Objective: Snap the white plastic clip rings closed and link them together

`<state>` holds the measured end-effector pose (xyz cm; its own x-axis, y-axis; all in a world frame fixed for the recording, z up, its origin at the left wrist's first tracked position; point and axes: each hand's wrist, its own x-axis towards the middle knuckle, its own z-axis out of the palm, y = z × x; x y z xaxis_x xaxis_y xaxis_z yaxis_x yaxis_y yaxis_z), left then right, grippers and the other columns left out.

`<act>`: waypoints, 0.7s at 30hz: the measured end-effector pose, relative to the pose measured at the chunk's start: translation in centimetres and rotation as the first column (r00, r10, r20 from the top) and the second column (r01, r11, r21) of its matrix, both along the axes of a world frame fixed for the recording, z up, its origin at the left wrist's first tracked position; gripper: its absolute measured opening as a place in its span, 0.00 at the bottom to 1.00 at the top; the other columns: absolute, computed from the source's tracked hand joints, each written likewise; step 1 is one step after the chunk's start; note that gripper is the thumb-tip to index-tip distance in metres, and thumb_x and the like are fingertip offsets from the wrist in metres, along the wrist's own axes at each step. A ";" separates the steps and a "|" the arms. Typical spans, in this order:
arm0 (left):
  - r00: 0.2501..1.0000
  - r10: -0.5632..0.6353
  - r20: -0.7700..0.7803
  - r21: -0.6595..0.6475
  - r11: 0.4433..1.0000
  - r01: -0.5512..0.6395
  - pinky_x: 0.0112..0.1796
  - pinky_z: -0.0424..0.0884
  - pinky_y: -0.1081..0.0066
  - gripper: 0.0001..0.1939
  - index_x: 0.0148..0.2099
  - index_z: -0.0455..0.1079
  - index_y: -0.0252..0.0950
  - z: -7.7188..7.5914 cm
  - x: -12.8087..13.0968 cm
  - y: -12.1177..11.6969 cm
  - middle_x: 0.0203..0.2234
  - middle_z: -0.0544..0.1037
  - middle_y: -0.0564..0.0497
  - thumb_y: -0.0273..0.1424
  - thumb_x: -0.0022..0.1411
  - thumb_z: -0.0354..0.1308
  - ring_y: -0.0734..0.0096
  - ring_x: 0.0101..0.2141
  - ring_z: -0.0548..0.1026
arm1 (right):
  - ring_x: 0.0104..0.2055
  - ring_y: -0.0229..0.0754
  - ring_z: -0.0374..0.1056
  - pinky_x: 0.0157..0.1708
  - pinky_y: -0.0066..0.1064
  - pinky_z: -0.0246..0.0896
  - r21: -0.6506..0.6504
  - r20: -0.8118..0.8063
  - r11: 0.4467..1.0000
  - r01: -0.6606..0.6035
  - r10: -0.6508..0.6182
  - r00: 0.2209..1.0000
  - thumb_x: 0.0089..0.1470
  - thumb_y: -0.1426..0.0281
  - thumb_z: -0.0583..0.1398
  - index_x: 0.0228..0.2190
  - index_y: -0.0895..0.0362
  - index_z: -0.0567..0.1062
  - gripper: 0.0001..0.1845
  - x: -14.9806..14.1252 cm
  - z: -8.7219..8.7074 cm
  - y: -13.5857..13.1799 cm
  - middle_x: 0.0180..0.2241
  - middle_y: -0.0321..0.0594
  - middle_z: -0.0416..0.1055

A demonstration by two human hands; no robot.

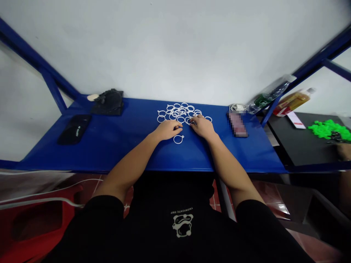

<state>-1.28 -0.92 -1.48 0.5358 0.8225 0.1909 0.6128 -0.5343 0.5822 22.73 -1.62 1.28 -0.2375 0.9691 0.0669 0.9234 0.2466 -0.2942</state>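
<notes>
Both hands held low at a cluster of white rings

A cluster of white rings [179, 112] was spread, partly overlapping, on a blue tabletop [131, 149], near the edge along the pale wall [175, 54]. Both forearms were extended forward from short black sleeves [106, 204] and angled inward; the hands were set near each other, with a gap left between them.

The left hand [168, 129] was held at the near left side of the cluster, back uppermost. Its fingers were curled and pointed rightward, the thumb being set on the near side of the forefinger with a small dark gap between. Whether anything was pinched there could not be told. A single ring [178, 143] with a small tab was laid apart from the cluster, just beside the left thumb.

The right hand [203, 127] was placed at the near right side of the cluster, back uppermost, fingers bent and directed left. Rings were partly covered by its fingertips; whether one was gripped or merely touched could not be made out.

To the right, a coiled white cable [237, 107] and a green-labelled bottle [270, 96] were noted. Green pieces [326, 128] were heaped on a neighbouring black surface [296, 146], near another person's hand [344, 151].
</notes>
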 end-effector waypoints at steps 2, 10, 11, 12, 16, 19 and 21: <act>1.000 0.007 0.000 -0.006 1.000 -0.007 0.44 0.74 0.64 0.11 0.51 0.83 0.41 0.0 0.0 0.0 0.39 0.85 0.49 0.34 0.70 0.63 0.65 0.38 0.81 | 0.47 0.55 0.75 0.42 0.39 0.67 -0.012 0.002 1.000 -0.024 0.024 1.000 0.66 0.69 0.63 0.48 0.52 0.83 0.11 0.0 -0.1 0.1 0.52 0.51 0.77; 0.999 0.016 0.048 -0.009 1.000 -0.015 0.42 0.73 0.65 0.12 0.53 0.81 0.39 -0.3 0.0 0.1 0.37 0.84 0.49 0.33 0.71 0.63 0.68 0.35 0.79 | 0.47 0.51 0.72 0.44 0.38 0.67 0.101 -0.150 0.992 -0.079 0.094 0.984 0.69 0.68 0.58 0.45 0.54 0.81 0.11 -0.3 -0.6 0.3 0.51 0.51 0.74; 0.998 0.021 0.064 -0.021 1.000 -0.020 0.41 0.73 0.66 0.14 0.56 0.80 0.38 -0.3 0.0 0.0 0.37 0.84 0.50 0.33 0.71 0.63 0.68 0.35 0.79 | 0.49 0.51 0.71 0.46 0.39 0.67 0.133 -0.199 0.986 -0.100 0.126 0.972 0.70 0.68 0.57 0.46 0.54 0.79 0.11 -0.4 -0.5 0.2 0.53 0.51 0.73; 0.996 0.029 0.080 -0.033 0.999 -0.027 0.41 0.73 0.66 0.17 0.60 0.77 0.38 -0.2 0.0 0.0 0.36 0.83 0.50 0.33 0.72 0.63 0.68 0.34 0.78 | 0.50 0.51 0.71 0.47 0.39 0.67 0.158 -0.242 0.979 -0.129 0.165 0.956 0.71 0.68 0.56 0.47 0.54 0.78 0.11 -0.6 -0.3 0.0 0.54 0.51 0.73; 0.984 0.096 0.147 -0.018 0.995 -0.094 0.39 0.72 0.67 0.34 0.75 0.62 0.38 0.0 0.0 -0.2 0.41 0.83 0.50 0.33 0.71 0.64 0.71 0.30 0.76 | 0.45 0.49 0.70 0.48 0.40 0.65 0.146 -0.339 0.958 -0.245 0.282 0.898 0.72 0.65 0.52 0.47 0.53 0.72 0.11 -1.5 0.1 -0.8 0.46 0.47 0.76; 0.976 0.121 0.180 0.037 0.991 -0.130 0.39 0.72 0.67 0.30 0.71 0.67 0.38 0.1 -0.1 -0.2 0.42 0.82 0.48 0.34 0.70 0.66 0.72 0.30 0.74 | 0.41 0.48 0.69 0.45 0.40 0.64 0.110 -0.366 0.949 -0.296 0.316 0.876 0.71 0.64 0.51 0.45 0.53 0.71 0.11 -2.0 0.0 -1.2 0.41 0.45 0.76; 0.981 0.100 0.168 0.072 0.991 -0.113 0.39 0.71 0.67 0.16 0.59 0.77 0.37 0.2 -0.1 -0.1 0.38 0.82 0.49 0.35 0.72 0.63 0.70 0.32 0.75 | 0.40 0.48 0.70 0.44 0.39 0.64 0.094 -0.380 0.944 -0.316 0.327 0.865 0.70 0.63 0.51 0.45 0.53 0.71 0.11 -2.1 -0.1 -1.3 0.40 0.45 0.76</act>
<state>-1.41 -1.06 -1.26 0.4019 0.8513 0.3373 0.5688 -0.5207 0.6366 20.60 -2.96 1.21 -0.4857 0.8397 0.2429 0.6062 0.5238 -0.5985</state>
